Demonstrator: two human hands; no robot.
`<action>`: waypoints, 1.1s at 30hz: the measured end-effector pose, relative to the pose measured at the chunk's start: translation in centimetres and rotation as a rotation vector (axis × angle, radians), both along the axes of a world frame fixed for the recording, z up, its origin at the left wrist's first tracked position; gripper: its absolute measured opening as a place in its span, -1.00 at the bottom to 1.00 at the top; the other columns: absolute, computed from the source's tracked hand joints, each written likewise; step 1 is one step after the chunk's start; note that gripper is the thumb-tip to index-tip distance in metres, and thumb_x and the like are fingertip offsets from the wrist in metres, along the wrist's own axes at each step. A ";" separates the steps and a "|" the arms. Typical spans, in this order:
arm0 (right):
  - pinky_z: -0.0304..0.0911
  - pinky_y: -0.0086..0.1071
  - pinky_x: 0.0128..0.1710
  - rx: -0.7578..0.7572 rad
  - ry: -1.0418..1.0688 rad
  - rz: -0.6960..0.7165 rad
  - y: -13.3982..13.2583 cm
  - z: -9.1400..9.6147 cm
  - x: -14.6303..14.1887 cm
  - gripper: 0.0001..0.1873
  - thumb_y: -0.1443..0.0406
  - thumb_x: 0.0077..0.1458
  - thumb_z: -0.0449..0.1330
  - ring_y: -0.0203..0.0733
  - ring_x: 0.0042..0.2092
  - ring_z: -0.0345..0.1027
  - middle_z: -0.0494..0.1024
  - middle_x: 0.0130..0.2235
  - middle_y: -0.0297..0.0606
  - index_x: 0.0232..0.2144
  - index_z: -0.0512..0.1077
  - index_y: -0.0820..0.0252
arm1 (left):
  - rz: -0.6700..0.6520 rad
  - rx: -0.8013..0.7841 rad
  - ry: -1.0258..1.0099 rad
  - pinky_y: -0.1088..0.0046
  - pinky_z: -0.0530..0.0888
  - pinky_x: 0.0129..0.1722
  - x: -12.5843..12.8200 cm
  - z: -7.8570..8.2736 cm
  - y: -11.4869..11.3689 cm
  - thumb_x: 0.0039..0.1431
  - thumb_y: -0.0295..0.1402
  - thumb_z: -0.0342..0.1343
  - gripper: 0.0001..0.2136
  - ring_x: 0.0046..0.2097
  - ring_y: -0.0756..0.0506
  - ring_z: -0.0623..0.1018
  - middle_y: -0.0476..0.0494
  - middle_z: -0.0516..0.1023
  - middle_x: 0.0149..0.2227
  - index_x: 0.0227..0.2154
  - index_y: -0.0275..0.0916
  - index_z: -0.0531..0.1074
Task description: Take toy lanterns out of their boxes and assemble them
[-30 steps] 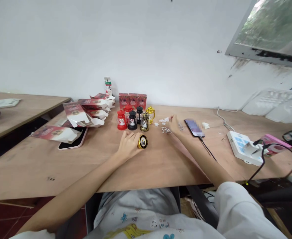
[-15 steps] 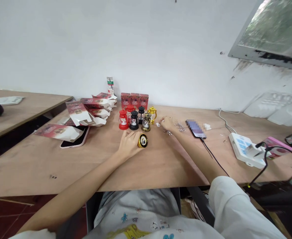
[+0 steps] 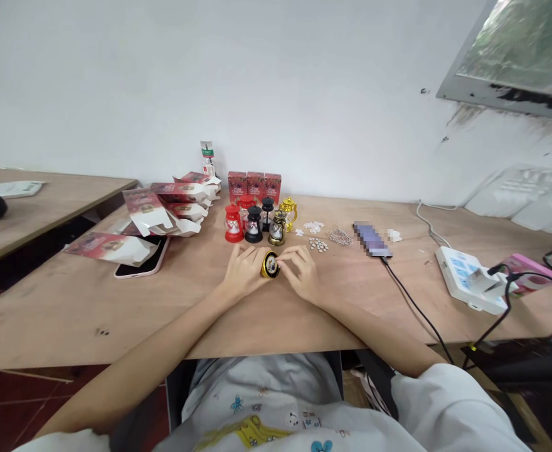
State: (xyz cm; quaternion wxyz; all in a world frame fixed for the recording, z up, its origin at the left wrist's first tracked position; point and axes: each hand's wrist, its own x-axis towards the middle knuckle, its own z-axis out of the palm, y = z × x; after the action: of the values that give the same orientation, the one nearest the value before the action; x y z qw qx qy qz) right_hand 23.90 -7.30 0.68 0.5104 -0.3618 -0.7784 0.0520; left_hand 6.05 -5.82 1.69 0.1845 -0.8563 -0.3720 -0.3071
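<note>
My left hand (image 3: 245,269) is wrapped round a small gold lantern (image 3: 263,271), tipped so that its round base with a dark rim faces me. The base shows an opening with small parts inside. The thumb and forefinger of my right hand (image 3: 303,271) pinch together at the right edge of that base; whatever lies between them is too small to make out. Just behind my hands stand several small lanterns: red (image 3: 233,224), black (image 3: 253,225), bronze (image 3: 276,228) and gold (image 3: 288,215). Small round silver discs (image 3: 318,245) lie beyond my right hand.
Thin wire pieces (image 3: 340,236) and white bits (image 3: 313,226) lie near the discs. A phone (image 3: 372,240) on a cable and a power strip (image 3: 467,279) are at right. Opened red boxes (image 3: 148,210) cover another phone (image 3: 139,269) at left; three red boxes (image 3: 255,186) stand behind.
My right hand has come back from the small parts near the wall side to the lantern's base, uncovering the discs and white bits. My left hand still holds the lantern in the same place.
</note>
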 end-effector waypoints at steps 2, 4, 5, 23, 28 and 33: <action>0.20 -0.24 -0.11 0.005 -0.007 0.049 -0.5 0.0 -0.2 -0.91 0.28 0.14 0.14 -0.18 -0.18 0.29 0.44 -0.29 -0.24 -0.36 0.45 0.10 | -0.014 0.014 0.010 0.30 0.18 -0.21 0.0 -0.1 0.0 0.15 -0.19 0.04 -0.75 -0.30 -0.14 0.50 -0.13 0.57 -0.31 -0.23 -0.27 0.34; 0.21 -0.24 -0.10 -0.027 0.018 0.111 -0.3 -0.1 -0.2 -0.93 0.27 0.12 0.17 -0.19 -0.18 0.30 0.43 -0.28 -0.25 -0.38 0.46 0.10 | -0.021 0.026 0.018 0.29 0.17 -0.22 0.0 -0.2 0.1 0.16 -0.17 0.02 -0.74 -0.30 -0.14 0.50 -0.14 0.58 -0.30 -0.23 -0.27 0.34; 0.21 -0.24 -0.09 -0.061 0.038 0.146 -0.2 -0.1 -0.1 -0.93 0.27 0.11 0.18 -0.20 -0.18 0.30 0.41 -0.27 -0.26 -0.38 0.46 0.10 | -0.028 0.033 0.022 0.29 0.17 -0.23 0.0 -0.2 0.1 0.16 -0.17 0.02 -0.74 -0.30 -0.14 0.50 -0.14 0.58 -0.31 -0.23 -0.27 0.33; 0.20 -0.21 0.03 -0.165 -0.033 0.227 0.1 -0.5 0.1 -0.93 0.27 0.14 0.12 -0.18 -0.05 0.23 0.27 -0.17 -0.20 -0.37 0.35 0.14 | -0.080 0.052 0.090 0.30 0.17 -0.29 -0.1 -0.6 0.3 0.19 -0.21 -0.03 -0.77 -0.31 -0.14 0.48 -0.15 0.57 -0.33 -0.25 -0.27 0.36; 0.22 -0.22 0.02 -0.132 0.043 0.173 0.0 -0.8 -0.4 -0.92 0.26 0.15 0.13 -0.18 -0.06 0.27 0.28 -0.14 -0.20 -0.35 0.40 0.13 | -0.050 0.037 0.048 0.30 0.18 -0.27 -0.1 -0.4 0.2 0.16 -0.24 0.01 -0.79 -0.30 -0.14 0.48 -0.15 0.57 -0.31 -0.24 -0.27 0.36; 0.24 -0.23 -0.03 -0.100 0.101 0.119 -0.2 -0.6 -0.6 -0.90 0.26 0.13 0.15 -0.18 -0.10 0.30 0.35 -0.20 -0.22 -0.40 0.44 0.11 | 0.005 0.016 0.052 0.30 0.19 -0.25 0.0 -0.2 0.0 0.15 -0.21 0.04 -0.78 -0.30 -0.15 0.48 -0.14 0.57 -0.32 -0.23 -0.25 0.35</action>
State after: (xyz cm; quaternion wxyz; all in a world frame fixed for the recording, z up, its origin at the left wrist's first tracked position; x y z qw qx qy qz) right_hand 23.27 -7.52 0.13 0.5264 -0.3369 -0.7682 0.1391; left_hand 6.09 -5.81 1.48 0.2018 -0.8616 -0.3668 -0.2870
